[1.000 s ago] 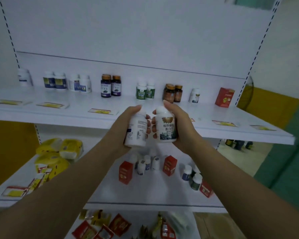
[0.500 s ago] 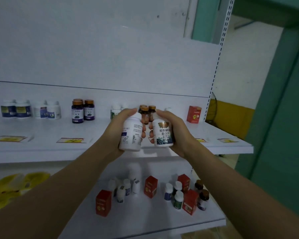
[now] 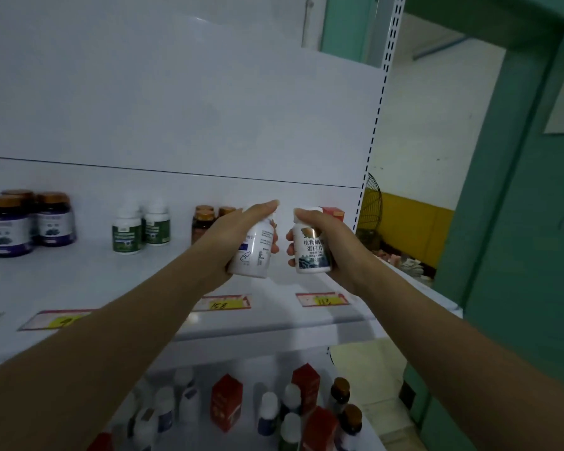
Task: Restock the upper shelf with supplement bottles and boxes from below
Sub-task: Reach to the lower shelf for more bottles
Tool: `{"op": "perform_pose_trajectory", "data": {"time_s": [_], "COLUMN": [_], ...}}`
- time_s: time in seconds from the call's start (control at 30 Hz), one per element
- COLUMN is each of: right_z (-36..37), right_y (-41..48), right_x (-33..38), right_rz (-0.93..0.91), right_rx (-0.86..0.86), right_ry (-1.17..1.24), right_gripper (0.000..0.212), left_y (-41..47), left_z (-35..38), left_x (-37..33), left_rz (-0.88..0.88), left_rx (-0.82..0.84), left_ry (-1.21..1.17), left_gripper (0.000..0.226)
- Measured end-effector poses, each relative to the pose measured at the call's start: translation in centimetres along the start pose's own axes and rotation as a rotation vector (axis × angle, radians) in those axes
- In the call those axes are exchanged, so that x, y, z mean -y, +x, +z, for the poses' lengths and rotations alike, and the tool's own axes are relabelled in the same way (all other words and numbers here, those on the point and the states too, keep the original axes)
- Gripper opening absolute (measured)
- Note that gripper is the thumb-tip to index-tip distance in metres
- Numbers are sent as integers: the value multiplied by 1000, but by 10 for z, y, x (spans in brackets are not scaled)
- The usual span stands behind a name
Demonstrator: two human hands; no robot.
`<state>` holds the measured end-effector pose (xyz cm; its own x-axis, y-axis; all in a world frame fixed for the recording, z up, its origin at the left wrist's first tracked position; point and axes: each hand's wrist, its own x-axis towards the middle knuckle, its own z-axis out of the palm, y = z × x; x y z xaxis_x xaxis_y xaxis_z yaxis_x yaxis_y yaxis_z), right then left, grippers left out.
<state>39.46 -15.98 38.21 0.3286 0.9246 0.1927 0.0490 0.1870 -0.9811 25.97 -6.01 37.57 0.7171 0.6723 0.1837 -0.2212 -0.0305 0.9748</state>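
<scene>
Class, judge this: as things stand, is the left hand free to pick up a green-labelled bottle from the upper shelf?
Probably not yet. The left hand is already wrapped around a white bottle, though nothing stands between it and the green-labelled bottles.

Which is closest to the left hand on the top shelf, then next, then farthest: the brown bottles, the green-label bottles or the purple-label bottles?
From the left hand:
1. Brown bottles, right beside it, partly hidden.
2. Green-label bottles, further left, mid-shelf.
3. Purple-label bottles, at the far left edge.
</scene>
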Motion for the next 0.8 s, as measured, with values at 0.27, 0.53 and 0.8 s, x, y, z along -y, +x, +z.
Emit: {"op": "perform_pose_trajectory", "data": {"time_s": [0.27,0.53,0.8], "right_z": [-84,-90,-93], "right_y": [115,183,231], "right_x": [-25,-59,-82], "right_rz": [18,-17,62], "right_rx": [-53,0,-167], "right_ry": [-164,-387,-499], "right_gripper": [37,25,26], "left_y": [100,139,156], "left_z": [12,-12,-25], "left_x": [25,37,37], "left_rz": [21,-37,-54], "left_rx": [-144,-262,-191], "left_ry": [252,281,310], "left_gripper": [26,18,19]}}
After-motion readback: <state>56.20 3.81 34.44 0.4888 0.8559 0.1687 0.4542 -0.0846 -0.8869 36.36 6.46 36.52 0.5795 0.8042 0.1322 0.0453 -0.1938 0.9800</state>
